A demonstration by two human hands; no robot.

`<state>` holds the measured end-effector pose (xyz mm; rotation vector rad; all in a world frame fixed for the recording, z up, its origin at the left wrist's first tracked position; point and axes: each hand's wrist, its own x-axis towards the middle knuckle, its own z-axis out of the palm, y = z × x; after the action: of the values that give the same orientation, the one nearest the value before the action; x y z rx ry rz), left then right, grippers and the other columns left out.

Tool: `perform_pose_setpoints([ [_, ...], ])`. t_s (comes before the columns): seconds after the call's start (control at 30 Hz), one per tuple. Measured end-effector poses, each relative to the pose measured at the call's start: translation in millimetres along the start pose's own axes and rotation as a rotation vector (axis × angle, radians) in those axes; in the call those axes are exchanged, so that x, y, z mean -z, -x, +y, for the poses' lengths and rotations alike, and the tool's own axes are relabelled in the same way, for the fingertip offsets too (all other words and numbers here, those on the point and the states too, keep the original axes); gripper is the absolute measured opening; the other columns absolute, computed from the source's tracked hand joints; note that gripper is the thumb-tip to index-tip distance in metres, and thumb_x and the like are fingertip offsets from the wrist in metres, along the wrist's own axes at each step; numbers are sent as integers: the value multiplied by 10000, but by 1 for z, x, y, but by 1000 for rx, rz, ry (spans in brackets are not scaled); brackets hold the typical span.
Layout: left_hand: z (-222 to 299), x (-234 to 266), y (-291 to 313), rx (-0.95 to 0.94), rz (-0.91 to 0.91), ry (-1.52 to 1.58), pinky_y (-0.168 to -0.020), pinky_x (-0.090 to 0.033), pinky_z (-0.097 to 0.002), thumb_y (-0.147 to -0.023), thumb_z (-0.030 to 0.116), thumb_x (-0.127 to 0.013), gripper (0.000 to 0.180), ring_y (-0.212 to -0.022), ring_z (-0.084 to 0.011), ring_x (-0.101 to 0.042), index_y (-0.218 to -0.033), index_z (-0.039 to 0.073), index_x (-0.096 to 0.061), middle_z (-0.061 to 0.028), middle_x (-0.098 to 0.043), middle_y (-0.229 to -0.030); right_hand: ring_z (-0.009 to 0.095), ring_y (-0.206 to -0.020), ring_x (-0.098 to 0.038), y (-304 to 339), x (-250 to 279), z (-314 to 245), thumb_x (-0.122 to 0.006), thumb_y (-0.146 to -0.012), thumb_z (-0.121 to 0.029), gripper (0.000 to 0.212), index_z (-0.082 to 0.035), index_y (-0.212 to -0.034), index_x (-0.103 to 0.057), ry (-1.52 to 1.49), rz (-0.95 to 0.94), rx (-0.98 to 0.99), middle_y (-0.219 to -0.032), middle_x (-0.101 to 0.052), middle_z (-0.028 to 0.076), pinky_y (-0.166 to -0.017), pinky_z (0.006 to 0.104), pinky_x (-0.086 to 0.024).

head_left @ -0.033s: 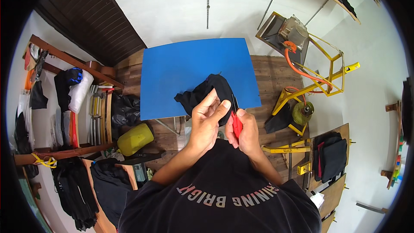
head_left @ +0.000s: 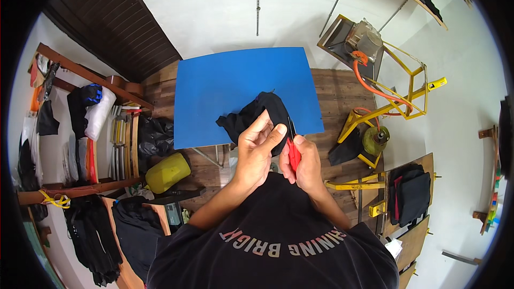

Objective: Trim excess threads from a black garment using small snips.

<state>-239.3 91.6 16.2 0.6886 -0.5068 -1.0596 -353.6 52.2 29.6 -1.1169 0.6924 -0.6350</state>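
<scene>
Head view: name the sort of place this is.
Likely a small garment workshop: a stack of dark fabric at right, a blue-topped table, and red-handled scissors in the right hand beside a black cloth.

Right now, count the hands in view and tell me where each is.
2: the left hand near the middle, holding black cloth, and the right hand just right of it, around red-handled scissors. No other hand shows.
</scene>
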Motion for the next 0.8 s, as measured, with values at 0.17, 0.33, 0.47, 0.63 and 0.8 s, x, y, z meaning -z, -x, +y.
perform_pose_setpoints([
  [0.17,-7,0,-3,-21,3,-34,-923,-416,-241,-905,-32,-600,470,-1087,-83,-514,-1357,-24,-469,-50,-576,-1204,154,-303,-381,-3,5,2,-278,-987,-427,510,-20,-761,-489,49,4,12,-455,-486,122,-307,263,-295],
  [0.33,-10,-9,-8,-48,12,-55,-879,-427,-227,-905,-44,-595,464,-1022,-71,-523,-1353,-20,-477,-36,-585,-1154,146,-304,-389,-7,10,-1,-304,-991,-407,474,-27,-767,-477,98,20,37,-459,-485,114,-303,250,-289],
  [0.47,-15,-13,-11,-72,23,-90,-844,-424,-214,-906,-47,-592,450,-972,-58,-517,-1343,-20,-489,-16,-583,-1095,135,-306,-391,-11,16,-2,-313,-1000,-385,454,-33,-758,-468,122,29,62,-460,-481,103,-303,240,-286],
  [0.63,-23,-18,-15,-78,36,-80,-823,-420,-208,-905,-41,-600,439,-935,-46,-502,-1332,-21,-500,5,-573,-1057,89,-348,-407,-13,25,-6,-359,-1014,-378,441,-64,-716,-444,105,33,43,-484,-477,49,-316,225,-284],
  [0.8,-31,-22,-21,-58,21,-59,-811,-412,-201,-905,-36,-604,397,-903,-32,-487,-1295,-25,-532,31,-555,-997,94,-344,-401,-15,38,-4,-366,-1014,-357,426,-64,-716,-448,43,22,42,-487,-485,58,-314,226,-285],
])
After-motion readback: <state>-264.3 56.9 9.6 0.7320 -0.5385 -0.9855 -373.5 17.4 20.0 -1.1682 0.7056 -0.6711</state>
